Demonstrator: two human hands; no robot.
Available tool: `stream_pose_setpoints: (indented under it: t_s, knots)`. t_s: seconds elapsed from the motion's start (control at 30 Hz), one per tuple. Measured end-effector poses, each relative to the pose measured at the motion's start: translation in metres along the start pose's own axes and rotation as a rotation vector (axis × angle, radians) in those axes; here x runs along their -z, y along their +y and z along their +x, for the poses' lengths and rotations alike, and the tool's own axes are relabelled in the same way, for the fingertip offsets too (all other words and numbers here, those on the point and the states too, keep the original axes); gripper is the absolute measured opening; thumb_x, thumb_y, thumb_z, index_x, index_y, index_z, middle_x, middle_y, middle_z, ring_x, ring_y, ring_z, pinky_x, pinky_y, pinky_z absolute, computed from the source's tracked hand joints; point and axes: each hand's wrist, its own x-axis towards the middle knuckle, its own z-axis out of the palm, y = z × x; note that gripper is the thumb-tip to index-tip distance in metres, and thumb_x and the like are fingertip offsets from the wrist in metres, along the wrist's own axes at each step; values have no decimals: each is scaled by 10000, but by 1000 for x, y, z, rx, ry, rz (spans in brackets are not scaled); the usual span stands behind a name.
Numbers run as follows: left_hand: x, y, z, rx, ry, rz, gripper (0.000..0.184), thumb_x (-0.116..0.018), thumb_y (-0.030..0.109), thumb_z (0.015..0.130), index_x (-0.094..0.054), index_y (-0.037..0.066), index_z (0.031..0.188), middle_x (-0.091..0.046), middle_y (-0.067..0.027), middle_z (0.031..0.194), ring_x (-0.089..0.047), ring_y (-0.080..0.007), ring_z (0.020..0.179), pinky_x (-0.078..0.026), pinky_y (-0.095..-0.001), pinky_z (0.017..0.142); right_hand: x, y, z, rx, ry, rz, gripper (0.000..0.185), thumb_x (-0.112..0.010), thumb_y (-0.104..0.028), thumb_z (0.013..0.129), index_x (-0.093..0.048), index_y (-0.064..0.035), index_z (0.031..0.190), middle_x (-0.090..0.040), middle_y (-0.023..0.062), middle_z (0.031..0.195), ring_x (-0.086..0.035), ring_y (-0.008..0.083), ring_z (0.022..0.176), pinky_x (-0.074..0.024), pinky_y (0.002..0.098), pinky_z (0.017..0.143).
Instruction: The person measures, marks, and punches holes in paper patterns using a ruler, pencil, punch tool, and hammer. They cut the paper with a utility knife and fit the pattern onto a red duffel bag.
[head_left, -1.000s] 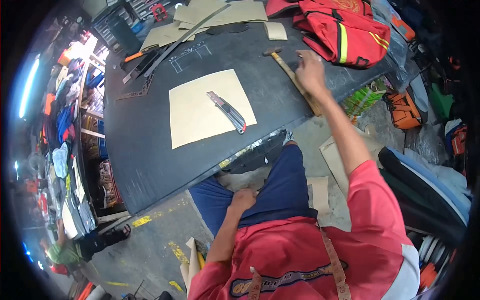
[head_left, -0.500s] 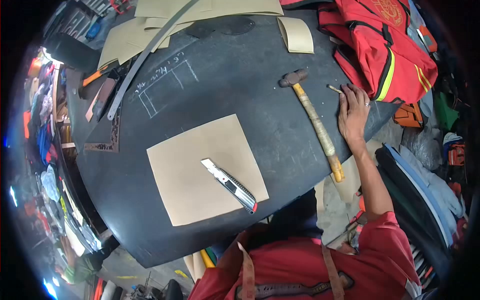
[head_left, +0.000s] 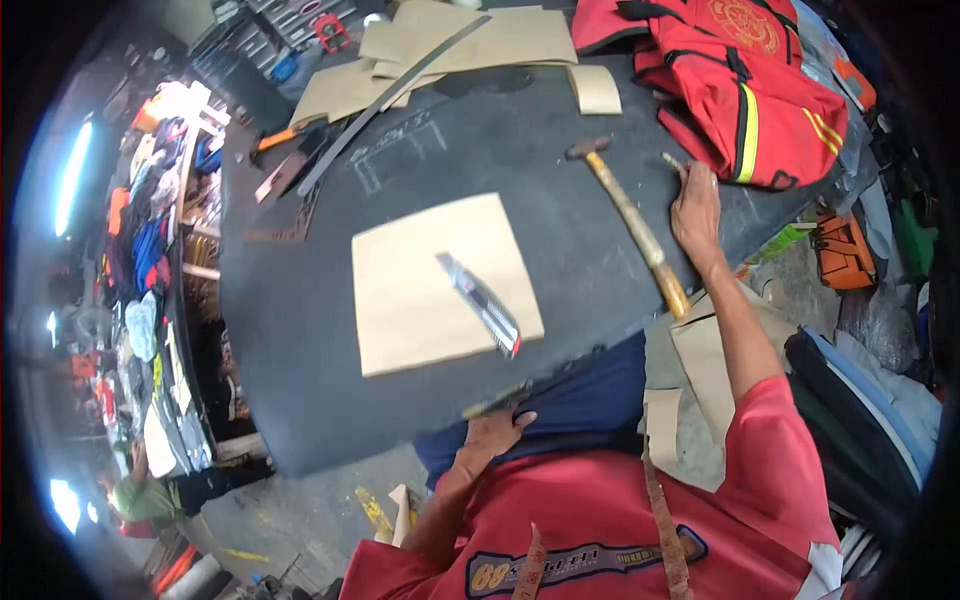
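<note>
My right hand (head_left: 697, 212) rests at the table's right side, fingers drawn together on the end of a small pale stick (head_left: 671, 159). Left of it lies a hammer (head_left: 630, 222) with a tape-wrapped handle. My left hand (head_left: 492, 436) is low at the table's front edge, by my dark blue trousers; its thumb is extended and the other fingers are partly hidden. Nothing shows in it. A utility knife (head_left: 482, 306) with its blade out lies on a tan sheet (head_left: 400, 300) on the black table (head_left: 300, 380).
At the back are tan sheets (head_left: 520, 45), a long metal strip (head_left: 390, 105) and a curled tan piece (head_left: 594, 90). A red bag (head_left: 700, 90) fills the far right corner. An orange-handled tool (head_left: 275, 141) and a metal square (head_left: 308, 215) lie left.
My left hand has come into view at the table's front edge. My right hand has shifted toward the stick, and its fingers have drawn together. The camera view has moved.
</note>
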Motion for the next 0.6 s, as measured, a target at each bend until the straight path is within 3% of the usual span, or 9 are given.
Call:
stream_pose_setpoints:
  t_s: [0.03,0.07,0.1,0.2,0.3,0.37,0.43,0.5,0.6]
  knots:
    - [-1,-2,-19,-48,126,35,424,-589,437,1055,-740,47,1122,-738,-225,1104,-691,-419,1083,-523,-499,989,-2,2,-4,-7,-4,3,99,-531,4,1002,-546,27,1097,-558,282,1019,-544,501,972,-442,566,846]
    - [-10,-12,-30,-132,56,63,342,-590,349,1040,-741,85,1197,-732,-164,1249,-669,-355,1205,-496,-488,1044,-6,6,-2,-7,13,10,130,-526,25,975,-536,29,1105,-546,286,1030,-545,502,975,-443,570,846]
    - [-14,-10,-35,-141,102,59,334,-598,338,1037,-741,67,1169,-735,-155,1229,-669,-365,1195,-497,-486,1039,-6,8,-2,3,-6,21,226,-521,54,906,-516,32,1131,-525,286,1048,-548,508,987,-448,570,864]
    - [9,14,-52,-151,106,3,310,-608,305,1034,-735,27,1086,-739,-147,1199,-665,-373,1183,-495,-489,1036,-11,13,-4,-29,-8,39,267,-513,66,867,-502,33,1131,-522,282,1050,-547,512,1003,-454,566,881]
    - [6,15,-61,-208,31,108,269,-585,252,1050,-729,24,1053,-742,-148,1189,-668,-360,1176,-494,-478,1047,1,-2,-7,-57,-6,50,355,-516,69,906,-523,-24,1249,-524,259,1117,-599,515,1007,-497,583,864]
    - [0,13,-63,-356,264,77,235,-612,200,1042,-771,29,1066,-712,-153,1017,-663,-358,1089,-503,-472,1003,5,-4,-7,-80,-18,7,455,-525,53,949,-543,-109,1374,-518,240,1187,-646,512,1002,-537,599,828]
    - [85,73,-91,-320,205,-49,239,-619,212,1050,-784,54,1118,-730,-138,1012,-682,-363,1054,-529,-457,969,1,4,-6,-76,-23,-12,447,-527,41,954,-545,-102,1377,-521,239,1191,-646,509,1006,-541,594,827]
    - [152,108,-116,-394,149,-410,261,-653,268,1042,-779,50,1110,-747,-127,990,-712,-355,946,-559,-433,891,0,1,-8,-102,-39,-40,416,-531,9,969,-542,-70,1377,-533,237,1203,-651,501,1006,-549,584,823]
    - [256,155,-173,-646,625,-246,330,-761,323,935,-768,74,1151,-730,-97,960,-694,-265,843,-532,-388,721,0,2,-7,-60,22,-49,396,-532,-9,981,-539,-49,1375,-540,238,1195,-653,497,1006,-554,575,818]
